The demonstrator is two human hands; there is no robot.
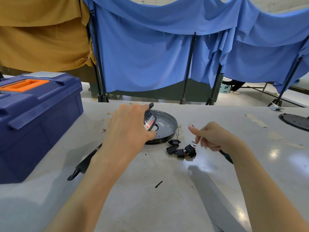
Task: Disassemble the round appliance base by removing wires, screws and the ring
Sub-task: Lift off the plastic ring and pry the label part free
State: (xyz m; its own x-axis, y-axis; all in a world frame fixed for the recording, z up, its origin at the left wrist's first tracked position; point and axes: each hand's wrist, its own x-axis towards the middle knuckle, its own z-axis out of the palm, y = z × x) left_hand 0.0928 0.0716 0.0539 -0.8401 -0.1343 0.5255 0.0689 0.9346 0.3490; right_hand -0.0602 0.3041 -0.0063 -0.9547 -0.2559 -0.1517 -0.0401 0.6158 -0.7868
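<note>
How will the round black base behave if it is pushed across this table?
The round base looks like thin perforated sheet metal, so it is probably light and stiff. It lies flat, rim up, on the glossy table, so it would likely slide rather than roll or tip. Its thin rim may be sharp.

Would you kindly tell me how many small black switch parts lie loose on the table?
4 switch parts, clustered between the round base and the right hand: one nearest the base; then left, middle and right in a row. Others may be hidden.
</note>
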